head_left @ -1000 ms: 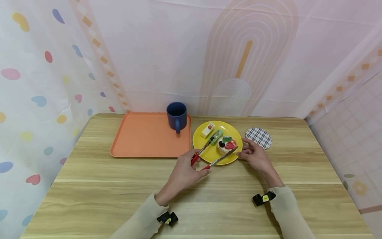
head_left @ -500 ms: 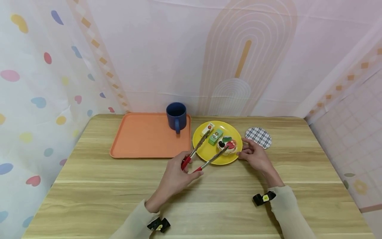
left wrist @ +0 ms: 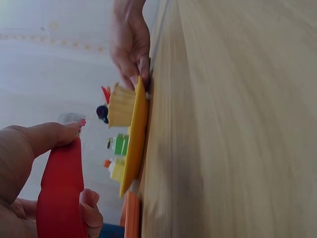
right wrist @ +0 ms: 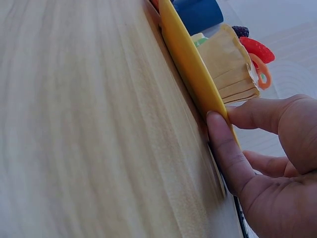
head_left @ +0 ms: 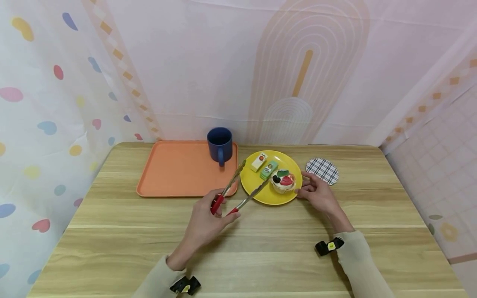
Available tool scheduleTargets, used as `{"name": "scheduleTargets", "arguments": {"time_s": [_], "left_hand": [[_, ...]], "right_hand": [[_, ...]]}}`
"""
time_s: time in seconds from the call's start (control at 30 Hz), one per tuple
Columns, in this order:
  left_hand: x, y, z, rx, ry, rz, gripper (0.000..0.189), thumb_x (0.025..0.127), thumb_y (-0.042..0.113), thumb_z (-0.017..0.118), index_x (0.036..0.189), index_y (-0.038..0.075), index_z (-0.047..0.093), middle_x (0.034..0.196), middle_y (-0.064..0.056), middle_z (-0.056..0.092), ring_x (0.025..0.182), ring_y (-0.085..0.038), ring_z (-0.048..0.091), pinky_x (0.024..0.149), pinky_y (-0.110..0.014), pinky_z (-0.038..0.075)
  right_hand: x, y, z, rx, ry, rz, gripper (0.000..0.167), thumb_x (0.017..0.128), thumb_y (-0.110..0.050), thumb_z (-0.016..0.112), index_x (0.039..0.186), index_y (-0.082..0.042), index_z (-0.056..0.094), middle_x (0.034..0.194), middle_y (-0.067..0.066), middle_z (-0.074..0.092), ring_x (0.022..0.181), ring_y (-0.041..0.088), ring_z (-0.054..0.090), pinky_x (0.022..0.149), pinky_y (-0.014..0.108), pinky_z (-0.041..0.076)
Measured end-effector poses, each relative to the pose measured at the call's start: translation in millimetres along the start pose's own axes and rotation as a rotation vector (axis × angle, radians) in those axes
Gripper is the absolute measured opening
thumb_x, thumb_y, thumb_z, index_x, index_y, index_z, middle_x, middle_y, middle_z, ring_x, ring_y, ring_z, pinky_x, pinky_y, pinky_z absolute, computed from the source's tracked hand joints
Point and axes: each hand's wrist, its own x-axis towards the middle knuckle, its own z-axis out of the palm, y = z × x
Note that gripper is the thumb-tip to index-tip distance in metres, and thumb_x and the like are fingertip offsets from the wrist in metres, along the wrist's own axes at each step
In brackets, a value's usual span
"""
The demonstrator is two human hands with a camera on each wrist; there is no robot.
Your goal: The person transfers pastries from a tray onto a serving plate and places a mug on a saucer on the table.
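My left hand [head_left: 203, 221] holds a pair of tongs [head_left: 218, 203] by the red handles, which also fill the foreground of the left wrist view. The tongs' metal arms are spread with nothing between them; one tip is by the tray's right edge, the other over the yellow plate [head_left: 275, 200]. On the plate lie a cream-coloured cake piece [head_left: 258, 162], a green cake piece [head_left: 268, 170] and a fruit-topped cupcake [head_left: 283, 182]. At the plate's right rim, my right hand [head_left: 321, 199] pinches the edge between thumb and fingers, as the right wrist view shows up close.
An orange tray [head_left: 179, 169] lies left of the plate, with a dark blue mug [head_left: 220, 145] on its right side, handle facing me. Right of the plate is a round checked coaster [head_left: 323, 170]. A patterned cloth hangs behind the wooden table [head_left: 290, 256].
My left hand has drawn the tongs left and back, away from the cakes on the plate. The right hand and plate have stayed in place.
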Motion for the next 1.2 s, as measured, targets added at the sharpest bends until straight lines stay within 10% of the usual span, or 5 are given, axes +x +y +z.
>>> {"name": "scheduleTargets", "arguments": {"time_s": [1.2], "left_hand": [[-8.3, -38.9, -60.8, 0.115, 0.193, -0.157, 0.067, 0.081, 0.034, 0.089, 0.132, 0.004, 0.06, 0.099, -0.013, 0.072, 0.074, -0.014, 0.061, 0.062, -0.023, 0.047]], "right_hand": [[-0.6, 2, -2, -0.007, -0.002, -0.008, 0.071, 0.096, -0.01, 0.07, 0.158, -0.006, 0.035, 0.133, 0.024, 0.062, 0.103, 0.02, 0.065, 0.079, 0.017, 0.054]]}}
